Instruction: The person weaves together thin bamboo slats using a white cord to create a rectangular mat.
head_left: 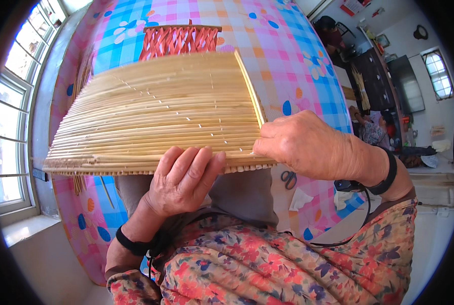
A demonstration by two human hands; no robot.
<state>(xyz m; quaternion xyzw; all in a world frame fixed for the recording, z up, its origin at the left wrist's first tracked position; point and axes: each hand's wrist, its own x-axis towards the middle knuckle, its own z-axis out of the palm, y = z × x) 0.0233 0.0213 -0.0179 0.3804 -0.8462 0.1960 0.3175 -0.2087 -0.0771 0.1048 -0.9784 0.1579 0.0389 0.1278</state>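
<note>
A mat of pale yellow stalks (151,112), stitched with short white threads, lies across the person's lap, with a lengthwise stalk edging along its right side. My left hand (184,180) grips the mat's near edge from below center, its fingers curled over the rim. My right hand (300,145) pinches at the right edge near the lower corner; what is between its fingertips is hidden. A pair of dark scissors (289,179) lies on the checked cloth beside the mat, below my right hand.
A red woven lattice piece (181,40) lies beyond the mat on the checked cloth (267,30). Loose stalks (107,193) lie at the left, near a barred window (8,127). Two other people (374,132) are at the right, by dark furniture and stalk bundles (359,86).
</note>
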